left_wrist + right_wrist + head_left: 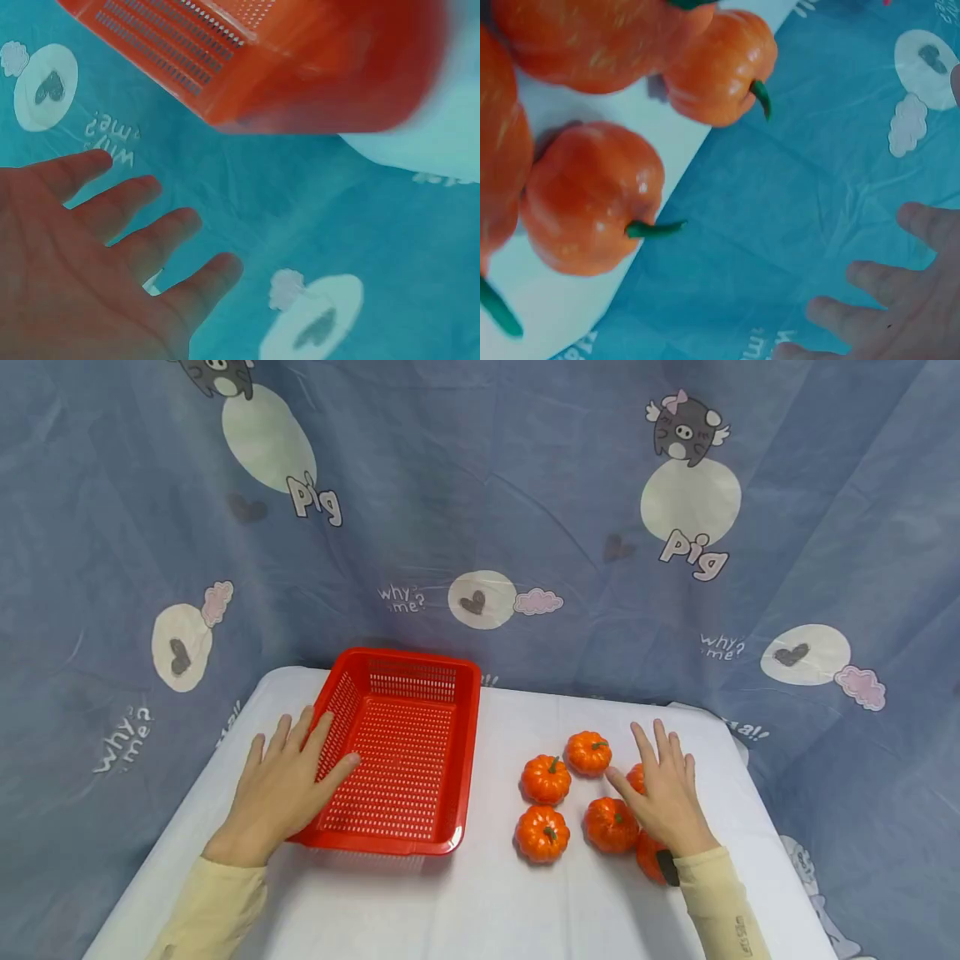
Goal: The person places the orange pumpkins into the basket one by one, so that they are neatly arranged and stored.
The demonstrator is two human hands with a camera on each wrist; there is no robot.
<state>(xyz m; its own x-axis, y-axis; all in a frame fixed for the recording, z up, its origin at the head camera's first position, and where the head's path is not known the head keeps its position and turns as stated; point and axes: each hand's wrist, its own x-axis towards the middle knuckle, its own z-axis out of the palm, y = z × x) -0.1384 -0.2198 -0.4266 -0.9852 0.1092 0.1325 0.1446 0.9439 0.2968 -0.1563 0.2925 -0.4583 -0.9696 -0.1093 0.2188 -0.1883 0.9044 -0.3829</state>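
Observation:
A red perforated plastic basket stands empty on the white table. My left hand lies flat with straight fingers, touching the basket's left rim. In the left wrist view the left hand is spread, with the basket just beyond it. Several small orange pumpkins lie to the right of the basket, among them one near the middle and one nearer me. My right hand hovers open over the right-hand pumpkins and partly hides two. The right wrist view shows a pumpkin and spread fingers.
A blue cartoon-print curtain hangs behind and around the table. The table's front right edge runs close to the pumpkins. Bare white cloth lies between the basket and me.

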